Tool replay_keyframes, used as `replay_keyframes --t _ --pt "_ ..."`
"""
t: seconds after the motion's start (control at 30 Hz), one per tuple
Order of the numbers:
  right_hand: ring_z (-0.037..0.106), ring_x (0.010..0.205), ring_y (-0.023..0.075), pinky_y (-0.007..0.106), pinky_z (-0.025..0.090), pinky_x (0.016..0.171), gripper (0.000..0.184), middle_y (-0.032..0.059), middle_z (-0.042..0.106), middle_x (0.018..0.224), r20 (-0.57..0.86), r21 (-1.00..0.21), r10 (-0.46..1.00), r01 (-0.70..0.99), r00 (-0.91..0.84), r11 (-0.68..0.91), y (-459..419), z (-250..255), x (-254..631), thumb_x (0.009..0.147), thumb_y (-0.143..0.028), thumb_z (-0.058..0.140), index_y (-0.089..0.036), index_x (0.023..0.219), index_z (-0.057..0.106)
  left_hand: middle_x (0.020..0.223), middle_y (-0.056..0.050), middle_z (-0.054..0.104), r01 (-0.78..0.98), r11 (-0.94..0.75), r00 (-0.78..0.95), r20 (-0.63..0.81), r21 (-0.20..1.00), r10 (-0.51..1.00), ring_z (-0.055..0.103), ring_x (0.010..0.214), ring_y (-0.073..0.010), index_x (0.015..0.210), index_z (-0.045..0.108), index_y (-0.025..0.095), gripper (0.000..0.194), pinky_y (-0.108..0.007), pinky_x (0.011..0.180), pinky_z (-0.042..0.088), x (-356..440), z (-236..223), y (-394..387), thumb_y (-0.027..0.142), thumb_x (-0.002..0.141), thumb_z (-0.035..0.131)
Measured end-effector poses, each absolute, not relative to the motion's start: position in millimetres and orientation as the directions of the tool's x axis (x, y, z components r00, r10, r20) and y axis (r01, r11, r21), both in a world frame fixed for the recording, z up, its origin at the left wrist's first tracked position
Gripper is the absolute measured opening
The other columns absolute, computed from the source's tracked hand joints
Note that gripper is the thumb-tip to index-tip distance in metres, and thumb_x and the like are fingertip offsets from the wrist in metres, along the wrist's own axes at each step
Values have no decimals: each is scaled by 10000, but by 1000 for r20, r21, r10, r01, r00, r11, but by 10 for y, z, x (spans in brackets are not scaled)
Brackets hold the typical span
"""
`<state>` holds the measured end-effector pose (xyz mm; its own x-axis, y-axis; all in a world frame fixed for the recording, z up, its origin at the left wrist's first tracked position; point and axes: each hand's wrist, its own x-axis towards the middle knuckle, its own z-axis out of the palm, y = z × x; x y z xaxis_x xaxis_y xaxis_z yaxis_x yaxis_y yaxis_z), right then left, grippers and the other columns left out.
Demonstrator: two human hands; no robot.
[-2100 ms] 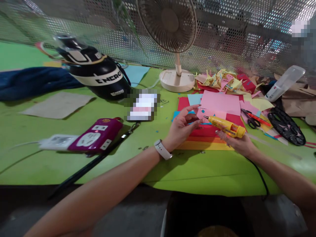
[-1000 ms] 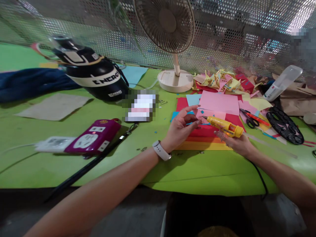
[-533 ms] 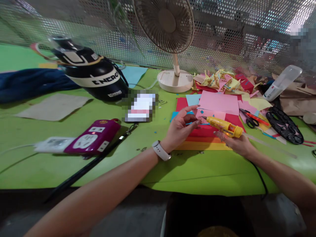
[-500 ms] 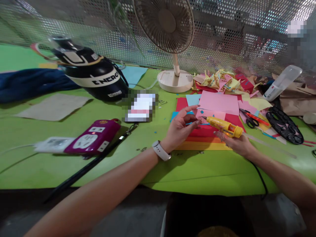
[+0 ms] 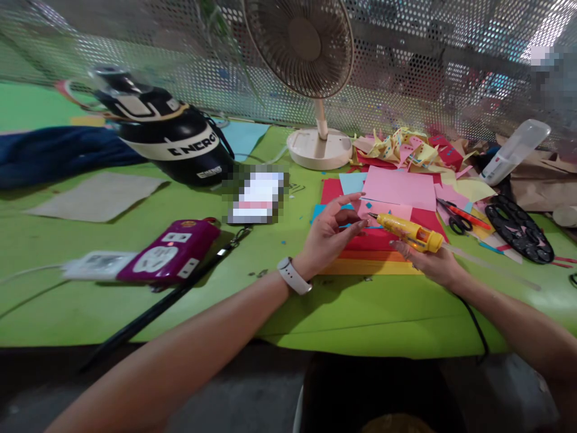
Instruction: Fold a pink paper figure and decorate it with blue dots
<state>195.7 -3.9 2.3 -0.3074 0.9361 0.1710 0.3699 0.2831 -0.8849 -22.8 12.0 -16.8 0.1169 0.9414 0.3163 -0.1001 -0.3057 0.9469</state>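
My right hand (image 5: pixel 430 263) is wrapped around a yellow hot glue gun (image 5: pixel 408 232), whose dark nozzle points left. A translucent glue stick (image 5: pixel 496 266) juts out from its back end. Facing the nozzle tip is my left hand (image 5: pixel 332 231), thumb and a finger pinched together, the forefinger stretched out above. Whatever small thing sits at those fingertips is too tiny to make out. Both hands hover over stacked coloured paper: a pink sheet (image 5: pixel 401 187), a red sheet (image 5: pixel 360 242) and an orange-yellow sheet (image 5: pixel 374 266). A small blue paper piece (image 5: pixel 369 205) lies on the pink.
Scissors (image 5: pixel 458 221), an orange pen (image 5: pixel 471 218), a black palette (image 5: pixel 518 228) and a clear bottle (image 5: pixel 516 153) lie right. Paper scraps (image 5: pixel 406 147) and a fan (image 5: pixel 320 147) stand behind. Leftward are a phone (image 5: pixel 256 197), a purple power strip (image 5: pixel 169 252) and a black bottle (image 5: pixel 175 141).
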Motion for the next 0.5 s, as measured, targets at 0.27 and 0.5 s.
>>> replay_keyframes --t 0.27,0.5 --pt "670 736 198 316 579 631 310 59 724 828 191 -885 935 360 -297 295 -36 -17 1965 803 -456 676 -183 937 731 853 -26 711 -118 -309 119 323 944 939 686 768 -140 1267 601 194 464 -223 681 606 -220 -185 127 261 825 726" --pt "680 751 203 321 584 647 321 57 740 837 162 -892 943 366 -292 267 -50 33 1957 793 -473 678 -186 926 728 859 -22 701 -110 -322 121 334 940 935 693 814 -150 1260 601 203 448 -243 712 618 -222 -180 124 273 835 722"
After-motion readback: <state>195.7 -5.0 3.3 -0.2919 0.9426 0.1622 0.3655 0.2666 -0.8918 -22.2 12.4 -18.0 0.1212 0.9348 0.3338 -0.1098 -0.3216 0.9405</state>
